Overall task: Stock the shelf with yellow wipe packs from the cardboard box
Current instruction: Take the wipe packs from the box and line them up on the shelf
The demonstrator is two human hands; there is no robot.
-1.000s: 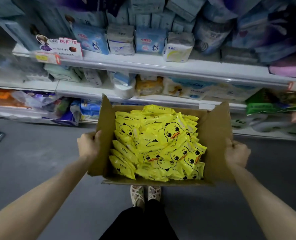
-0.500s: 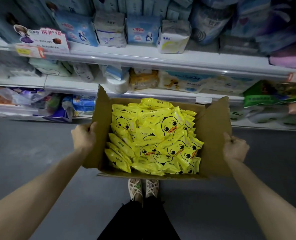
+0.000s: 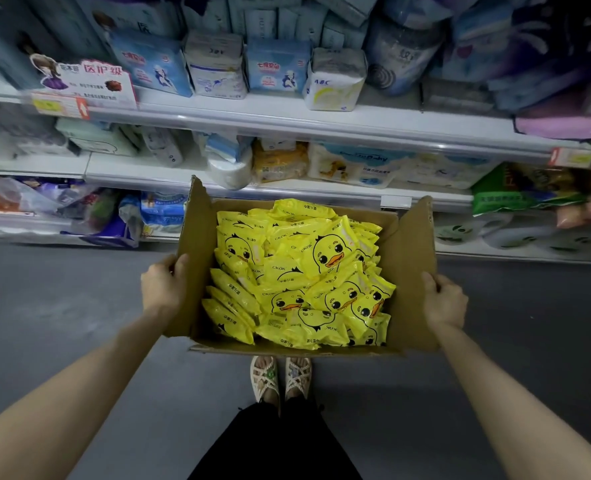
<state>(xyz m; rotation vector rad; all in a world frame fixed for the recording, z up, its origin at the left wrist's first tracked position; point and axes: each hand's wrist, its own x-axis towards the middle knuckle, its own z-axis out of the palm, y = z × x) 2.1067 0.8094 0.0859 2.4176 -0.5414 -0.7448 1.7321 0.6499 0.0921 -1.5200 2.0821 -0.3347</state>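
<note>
An open cardboard box (image 3: 412,258) hangs in front of me above the grey floor, its flaps standing up. It is filled with several yellow wipe packs (image 3: 301,275) printed with a duck face, lying in a loose heap. My left hand (image 3: 164,285) grips the box's left wall and my right hand (image 3: 444,299) grips its right wall. Beyond the box runs the white shelf (image 3: 287,190), whose middle tier holds tissue and wipe packs.
The upper shelf (image 3: 273,114) carries blue and white pad packs and a price card (image 3: 83,83). Green bags (image 3: 515,192) lie at the right, mixed bags on the low left tier (image 3: 79,209). My sandalled feet (image 3: 280,377) stand on the grey floor below the box.
The box has stayed in both hands while the view shifted slightly; the shelves have slid a little in the frame and the box sits marginally closer to the shelf edge.
</note>
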